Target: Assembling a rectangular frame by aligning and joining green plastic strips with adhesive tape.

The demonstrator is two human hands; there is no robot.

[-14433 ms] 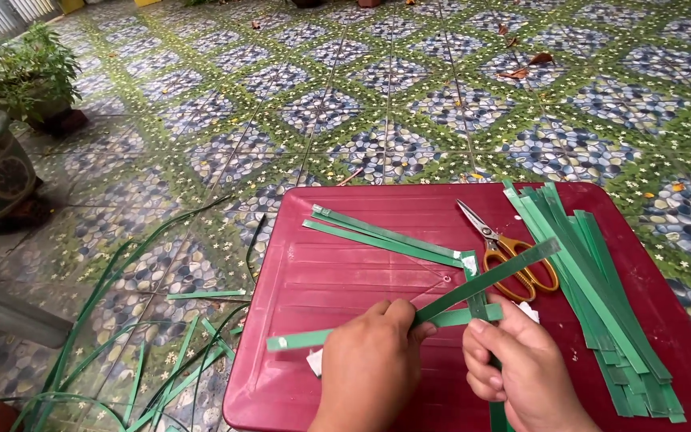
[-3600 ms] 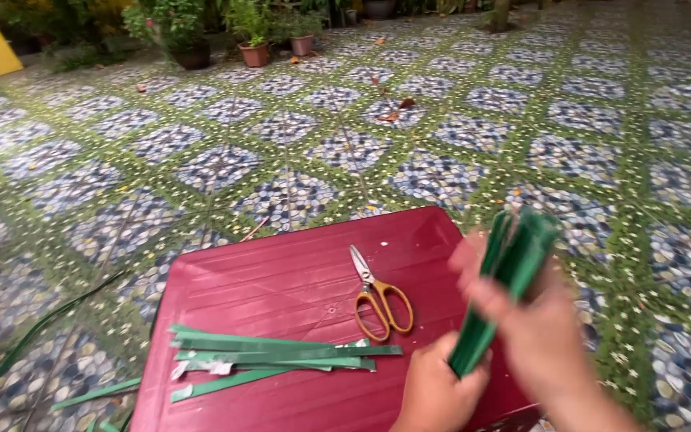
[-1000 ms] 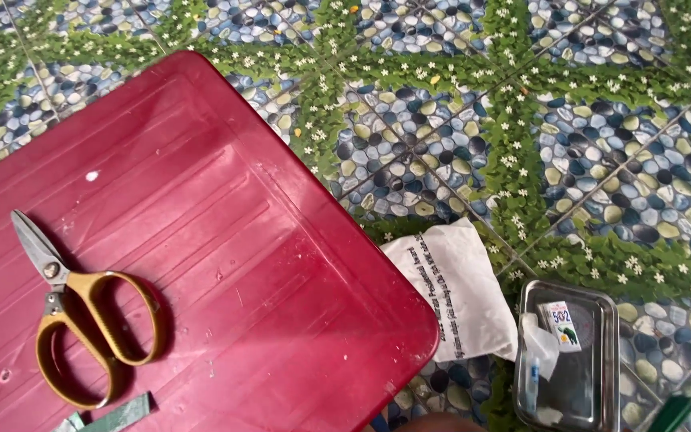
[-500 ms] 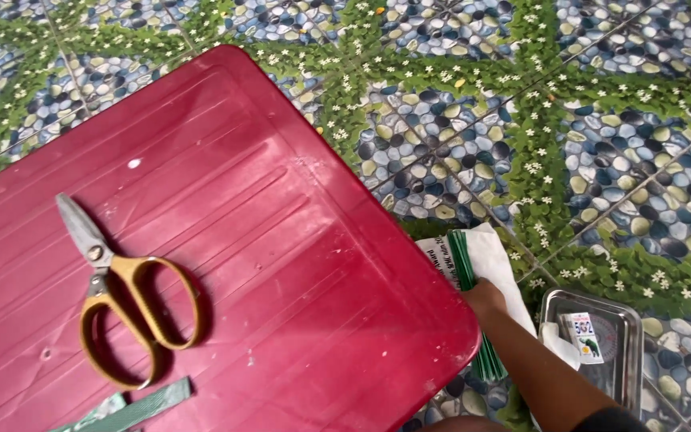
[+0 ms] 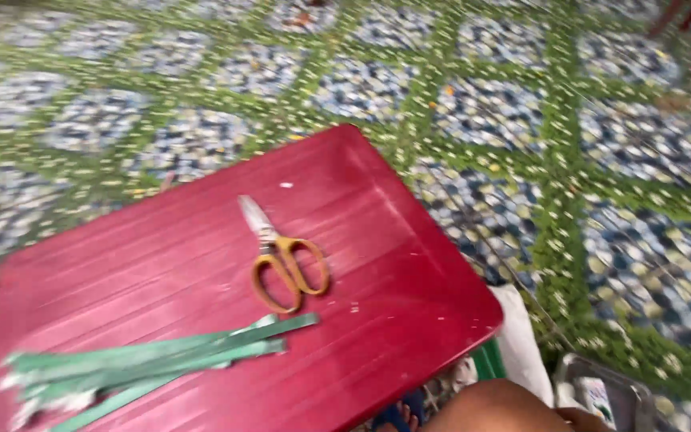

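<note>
A red plastic table (image 5: 161,264) fills the left and middle of the view. Scissors (image 5: 281,256) with yellow handles lie shut near its middle. A bunch of long green leaf strips (image 5: 145,360) rests on the table's near left part. Only my right forearm (image 5: 505,408) shows at the bottom edge, reaching down past the table's right corner. The hand itself is almost wholly cut off by the frame edge. Next to the arm, a few green strips (image 5: 487,360) lie on a white bag (image 5: 525,352) on the floor. My left hand is out of sight.
The floor is tiled in a blue pebble and green pattern (image 5: 601,160). A small metal tray (image 5: 601,384) holding a small packet sits on the floor at the lower right, beside the white bag. The picture is blurred by motion.
The view has swung left and pulled back, so more of the table and the strip bunch show. My right arm has drawn back from the white bag toward the bottom edge.
</note>
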